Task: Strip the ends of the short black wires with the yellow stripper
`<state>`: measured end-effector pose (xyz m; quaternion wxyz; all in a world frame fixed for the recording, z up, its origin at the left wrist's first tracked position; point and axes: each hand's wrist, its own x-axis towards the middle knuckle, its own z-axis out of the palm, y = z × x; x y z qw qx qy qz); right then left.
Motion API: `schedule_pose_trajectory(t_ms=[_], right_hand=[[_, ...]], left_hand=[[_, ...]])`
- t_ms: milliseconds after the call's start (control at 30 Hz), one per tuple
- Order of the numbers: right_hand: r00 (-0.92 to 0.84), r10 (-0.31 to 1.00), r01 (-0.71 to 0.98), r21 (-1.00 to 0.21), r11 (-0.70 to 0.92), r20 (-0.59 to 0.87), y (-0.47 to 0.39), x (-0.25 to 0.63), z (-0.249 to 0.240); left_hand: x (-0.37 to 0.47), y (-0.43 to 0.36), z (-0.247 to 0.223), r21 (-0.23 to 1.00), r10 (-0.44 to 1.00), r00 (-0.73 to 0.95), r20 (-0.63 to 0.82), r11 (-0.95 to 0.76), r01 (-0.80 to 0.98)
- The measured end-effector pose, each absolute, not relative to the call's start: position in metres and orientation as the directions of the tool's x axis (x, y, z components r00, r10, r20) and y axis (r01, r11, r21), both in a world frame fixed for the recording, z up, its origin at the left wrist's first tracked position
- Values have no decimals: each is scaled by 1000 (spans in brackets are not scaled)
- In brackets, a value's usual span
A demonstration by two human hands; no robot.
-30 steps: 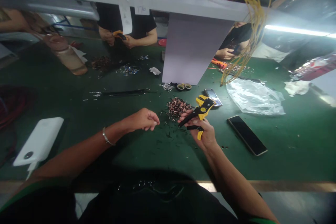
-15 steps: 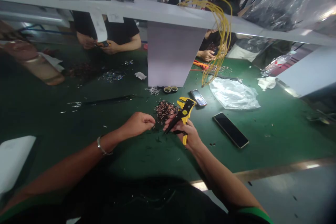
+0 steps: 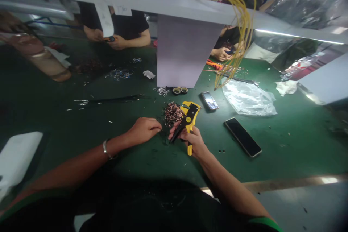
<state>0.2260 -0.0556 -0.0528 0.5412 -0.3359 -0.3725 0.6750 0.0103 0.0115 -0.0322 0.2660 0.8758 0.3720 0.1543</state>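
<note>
My right hand is wrapped round a yellow and black wire stripper, whose jaws point away from me. Its fingers show beneath the black handle. Just left of it, my left hand is closed in a pinch, thumb against fingertips; a tiny dark bit shows at the tips, too small to name. Beyond both hands lies a heap of short wire pieces with coppery ends, partly covered by the stripper. Small dark scraps are scattered on the green table around my hands.
A keypad phone and a smartphone lie to the right, near a clear plastic bag. Two tape rolls sit by the panel. Yellow wire hangs from the shelf. Co-workers' hands are across the table.
The view has shifted slightly. The wire stripper has turned a little more upright in my right hand, and its handles look closer together. My left hand stays pinched beside the heap.
</note>
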Motion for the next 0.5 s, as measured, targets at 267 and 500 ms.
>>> schedule_pose_trajectory(t_ms=[267, 500], right_hand=[[-211, 972, -377, -910, -175, -100, -64, 223, -54], [-162, 982, -328, -933, -148, -99, -65, 223, -55]], left_hand=[[11, 3, -39, 481, 698, 709, 105, -659, 578], [9, 1, -43, 494, 673, 726, 145, -685, 536]])
